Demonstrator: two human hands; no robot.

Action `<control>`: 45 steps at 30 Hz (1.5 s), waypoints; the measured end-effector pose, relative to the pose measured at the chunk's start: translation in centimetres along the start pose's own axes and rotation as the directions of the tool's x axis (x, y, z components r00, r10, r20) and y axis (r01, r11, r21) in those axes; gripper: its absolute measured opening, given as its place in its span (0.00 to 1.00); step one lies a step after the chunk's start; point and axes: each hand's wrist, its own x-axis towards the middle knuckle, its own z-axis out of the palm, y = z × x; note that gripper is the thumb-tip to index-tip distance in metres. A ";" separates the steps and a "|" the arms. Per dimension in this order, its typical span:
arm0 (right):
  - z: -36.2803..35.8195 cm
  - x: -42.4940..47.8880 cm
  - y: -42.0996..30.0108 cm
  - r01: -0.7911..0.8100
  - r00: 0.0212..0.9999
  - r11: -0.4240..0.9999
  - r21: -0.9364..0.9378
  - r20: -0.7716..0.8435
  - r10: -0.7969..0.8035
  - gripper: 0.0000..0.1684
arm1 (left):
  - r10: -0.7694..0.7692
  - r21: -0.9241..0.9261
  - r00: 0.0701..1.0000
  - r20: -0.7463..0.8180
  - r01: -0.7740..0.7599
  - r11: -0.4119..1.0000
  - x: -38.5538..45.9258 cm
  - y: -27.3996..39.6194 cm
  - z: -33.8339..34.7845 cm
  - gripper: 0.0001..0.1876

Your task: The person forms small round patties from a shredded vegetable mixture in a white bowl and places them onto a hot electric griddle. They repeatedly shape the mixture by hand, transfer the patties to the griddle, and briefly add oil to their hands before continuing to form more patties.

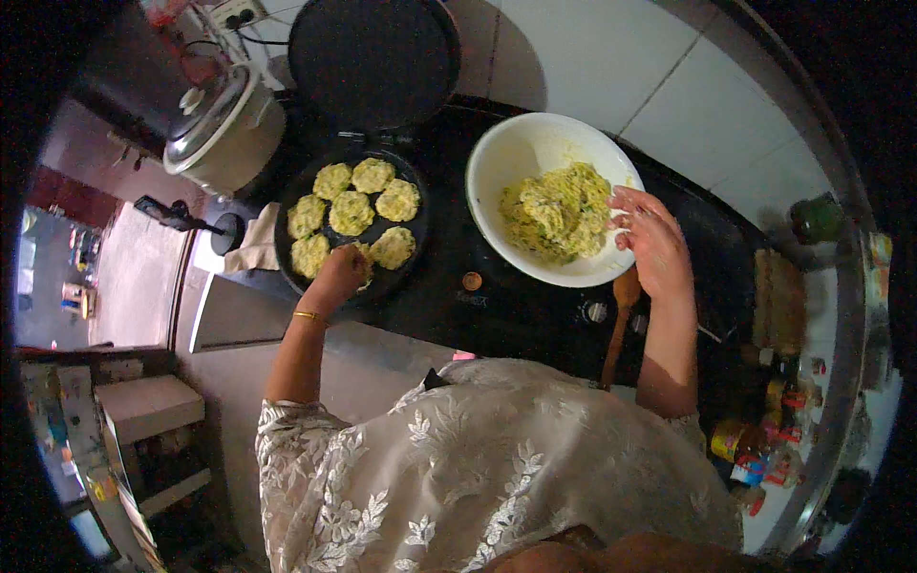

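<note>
My left hand [342, 276] is over the lower part of a round black electric griddle [424, 251], its fingers down at a partly hidden patty. Several round yellow-green patties [351, 213] lie on the griddle, which has its lid [374, 61] raised. At the right, my right hand [650, 240] is at the right rim of a white bowl [494, 154], fingers apart and smeared with mixture. A mound of yellow-green shredded mixture [562, 208] lies in the bowl. Whether the left fingers grip the patty cannot be seen.
A lidded pot [236, 143] stands at the upper left, near a beige cloth [259, 243] and a small black stand [229, 233]. Below the bowl, a wooden spoon [625, 294] lies by the cooktop knobs [594, 311]. Bottles and jars [745, 440] stand at the right.
</note>
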 end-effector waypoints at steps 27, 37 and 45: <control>-0.8 5.5 -4.5 0.080 0.941 0.983 -0.166 0.338 -0.019 0.17 | 0.288 -0.776 0.957 0.023 -0.164 0.609 2.6 27.8 0.5 0.14; 13.7 22.1 -11.2 0.081 0.931 0.986 -0.144 0.364 -0.024 0.12 | 0.285 -0.959 0.956 0.073 0.146 -0.244 -2.0 19.1 -7.3 0.15; 19.6 36.3 -10.4 -0.042 0.999 0.984 -0.172 0.024 0.047 0.11 | 0.103 -0.878 0.994 -0.046 0.009 -0.479 -3.7 8.5 -16.0 0.18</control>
